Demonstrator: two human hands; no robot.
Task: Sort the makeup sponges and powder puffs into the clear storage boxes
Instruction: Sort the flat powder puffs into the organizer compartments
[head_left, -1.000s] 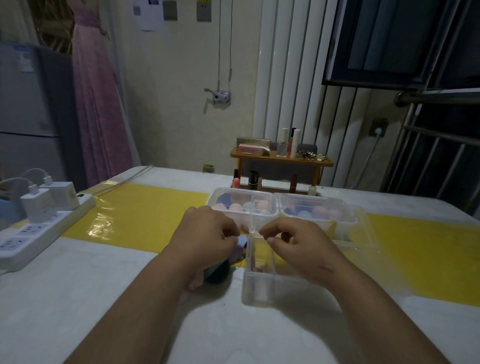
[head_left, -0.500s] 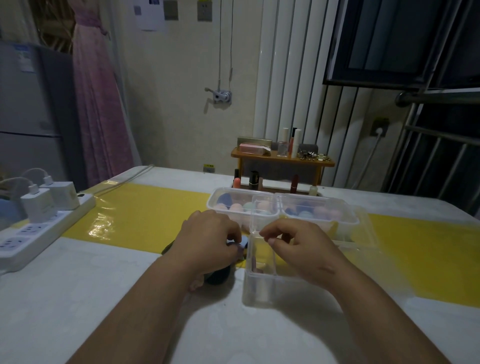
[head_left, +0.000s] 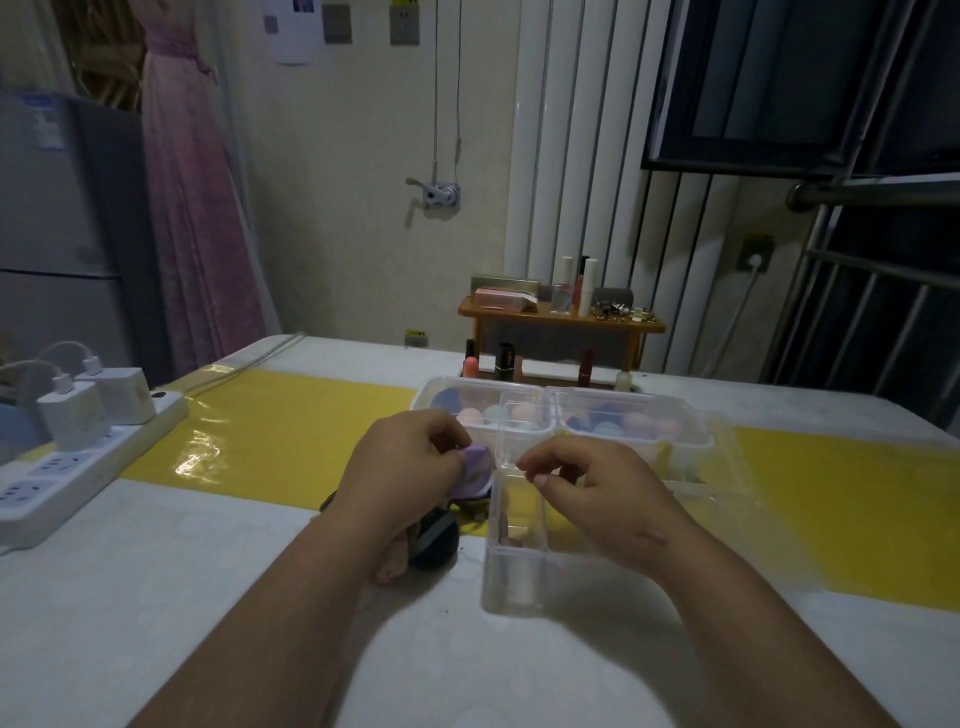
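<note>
Pinching lilac puff (head_left: 477, 466), left hand (head_left: 410, 467); right hand (head_left: 587, 491) curled at box (head_left: 519, 582).

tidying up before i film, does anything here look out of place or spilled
Nothing spilled or damaged. Only oddity: a dark puff lies loose on the table under the left hand, outside the near clear box. The left hand pinches a lilac puff beside that box's rim.
</note>
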